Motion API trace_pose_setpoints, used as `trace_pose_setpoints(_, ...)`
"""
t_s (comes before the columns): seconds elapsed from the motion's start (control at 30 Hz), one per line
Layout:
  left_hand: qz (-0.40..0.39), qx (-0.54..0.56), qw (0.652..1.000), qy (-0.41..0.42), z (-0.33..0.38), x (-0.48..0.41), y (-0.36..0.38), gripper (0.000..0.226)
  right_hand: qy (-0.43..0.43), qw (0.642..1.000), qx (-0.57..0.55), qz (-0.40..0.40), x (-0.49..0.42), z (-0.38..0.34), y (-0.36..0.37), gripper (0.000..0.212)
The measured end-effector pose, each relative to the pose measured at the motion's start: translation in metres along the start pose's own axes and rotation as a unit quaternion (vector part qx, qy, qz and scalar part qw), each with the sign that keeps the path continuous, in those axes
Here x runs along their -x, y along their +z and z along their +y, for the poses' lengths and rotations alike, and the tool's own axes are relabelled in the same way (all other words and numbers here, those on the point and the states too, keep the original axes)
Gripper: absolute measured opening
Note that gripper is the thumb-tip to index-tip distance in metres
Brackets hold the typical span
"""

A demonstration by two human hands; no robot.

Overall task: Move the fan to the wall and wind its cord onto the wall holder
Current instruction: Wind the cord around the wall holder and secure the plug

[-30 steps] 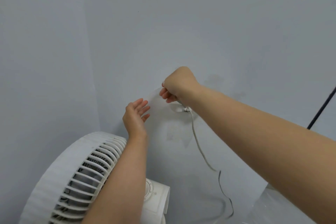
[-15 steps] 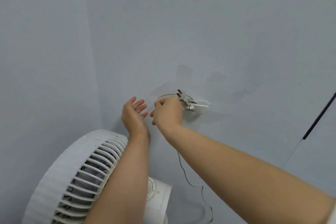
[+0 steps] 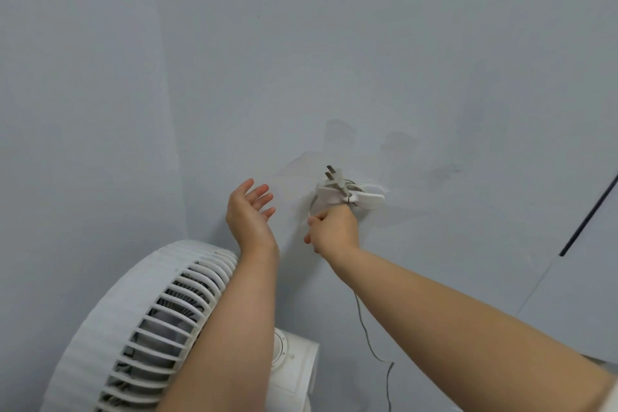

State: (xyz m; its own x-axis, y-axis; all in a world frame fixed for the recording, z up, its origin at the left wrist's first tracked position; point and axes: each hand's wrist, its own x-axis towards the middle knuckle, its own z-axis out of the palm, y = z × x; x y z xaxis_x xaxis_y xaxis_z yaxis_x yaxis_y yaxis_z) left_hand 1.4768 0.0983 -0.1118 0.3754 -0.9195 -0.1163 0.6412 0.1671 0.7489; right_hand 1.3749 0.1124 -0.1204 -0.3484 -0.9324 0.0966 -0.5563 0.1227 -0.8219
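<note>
At my far left, low down, the white round plastic fan with its ribbed grille (image 3: 133, 328) stands close to the corner of the pale blue-grey wall (image 3: 368, 43). Its boxy white base with a round dial (image 3: 294, 365) shows just right of my left forearm.

My left hand (image 3: 249, 214) is raised above the fan, with the fingers straight and spread and the palm turned to the right. It holds nothing and is near the wall, though I cannot tell whether it touches.

To its right, my right hand (image 3: 334, 231) has its fingers curled round the thin grey cord (image 3: 363, 321), directly under the white plastic wall holder (image 3: 366, 199). A loop of cord curves from the holder's left side down into my fingers. The grey two-pin plug (image 3: 334, 179) sits on the holder with its prongs pointing up and left. Below my right forearm the cord hangs slack down the wall beside the fan's base.

At the far right a thin dark line (image 3: 588, 211) slants across the wall.
</note>
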Motion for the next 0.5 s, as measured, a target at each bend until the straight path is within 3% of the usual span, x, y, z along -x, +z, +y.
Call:
trace_pose_setpoints(0.13, -0.021, -0.008, 1.0, -0.01, -0.002, 0.001, 0.002, 0.028, 0.022, 0.999, 0.042, -0.003, -0.005, 0.019, -0.013, 0.02)
trace_pose_setpoints(0.3, -0.042, -0.023, 0.999, -0.016, -0.005, 0.007, 0.006, 0.028, -0.009, 0.992, 0.128, 0.009, -0.003, 0.041, -0.049, 0.023)
trace_pose_setpoints(0.5, -0.063, -0.039, 0.997, -0.023, -0.01, 0.012, 0.01, 0.029, -0.009, 0.965, 0.262, -0.009, -0.001, 0.038, -0.091, 0.043)
